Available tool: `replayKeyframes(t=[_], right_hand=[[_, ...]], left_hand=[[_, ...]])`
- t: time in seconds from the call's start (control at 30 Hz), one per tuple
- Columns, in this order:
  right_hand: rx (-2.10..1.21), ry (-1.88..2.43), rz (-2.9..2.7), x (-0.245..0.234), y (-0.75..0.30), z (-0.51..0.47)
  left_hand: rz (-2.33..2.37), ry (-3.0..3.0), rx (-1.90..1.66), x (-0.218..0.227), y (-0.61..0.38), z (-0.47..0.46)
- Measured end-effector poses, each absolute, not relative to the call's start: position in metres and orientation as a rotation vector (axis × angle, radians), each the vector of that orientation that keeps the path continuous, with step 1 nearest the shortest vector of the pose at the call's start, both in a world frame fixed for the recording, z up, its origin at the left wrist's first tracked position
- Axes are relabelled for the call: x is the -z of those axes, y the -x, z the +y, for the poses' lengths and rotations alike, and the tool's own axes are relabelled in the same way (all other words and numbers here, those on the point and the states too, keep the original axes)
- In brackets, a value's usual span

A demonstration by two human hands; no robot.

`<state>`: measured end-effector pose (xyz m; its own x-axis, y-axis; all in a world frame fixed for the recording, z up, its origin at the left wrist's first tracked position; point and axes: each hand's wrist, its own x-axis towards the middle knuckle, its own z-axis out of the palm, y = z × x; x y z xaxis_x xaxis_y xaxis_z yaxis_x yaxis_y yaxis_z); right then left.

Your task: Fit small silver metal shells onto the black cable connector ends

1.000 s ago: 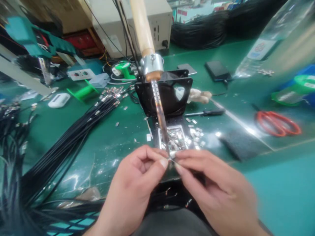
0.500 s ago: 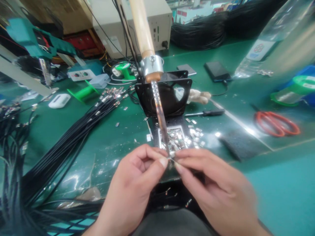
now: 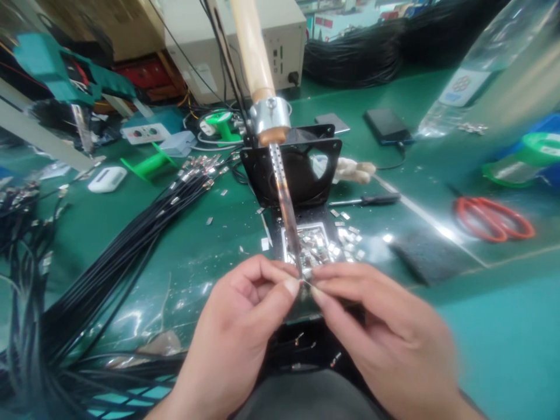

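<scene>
A soldering iron [image 3: 285, 204] with a wooden handle hangs tip down, fixed above the bench. Its tip ends right between my hands. My left hand [image 3: 249, 315] is closed in a pinch just left of the tip, around something too small to make out. From the right, my right hand [image 3: 380, 321] pinches a thin silvery wire [image 3: 307, 284] whose end reaches the tip. Just behind my fingertips, a white-rimmed tray [image 3: 324, 230] holds many small metal connector pieces [image 3: 311, 242]. More of these lie loose beside it.
A black fan [image 3: 291, 175] stands behind the tray. Black cable bundles [image 3: 131, 251] with metal ends spread on the left. On the right are a screwdriver [image 3: 380, 200], orange-handled scissors [image 3: 492, 220], a dark pad [image 3: 431, 256], a phone [image 3: 387, 126] and a plastic bottle [image 3: 464, 87].
Almost nothing differs. Both hands stay pinched at the iron's tip, with only a tiny shift of the fingertips and of the view.
</scene>
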<state>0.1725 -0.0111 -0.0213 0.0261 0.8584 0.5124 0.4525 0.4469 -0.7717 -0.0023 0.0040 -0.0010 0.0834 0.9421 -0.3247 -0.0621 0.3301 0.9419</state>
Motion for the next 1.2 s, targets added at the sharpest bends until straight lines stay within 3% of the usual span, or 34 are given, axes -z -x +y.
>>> replayKeyframes(t=[0.53, 1.2], right_hand=[[-0.540, 1.186, -1.587, 0.021, -0.175, -0.022], [-1.041, 1.322, -1.513, 0.014, -0.180, -0.050]], left_hand=[[1.228, -0.903, -0.925, 0.001, 0.003, -0.004], [1.166, -0.938, -0.785, 0.001, 0.015, -0.041]])
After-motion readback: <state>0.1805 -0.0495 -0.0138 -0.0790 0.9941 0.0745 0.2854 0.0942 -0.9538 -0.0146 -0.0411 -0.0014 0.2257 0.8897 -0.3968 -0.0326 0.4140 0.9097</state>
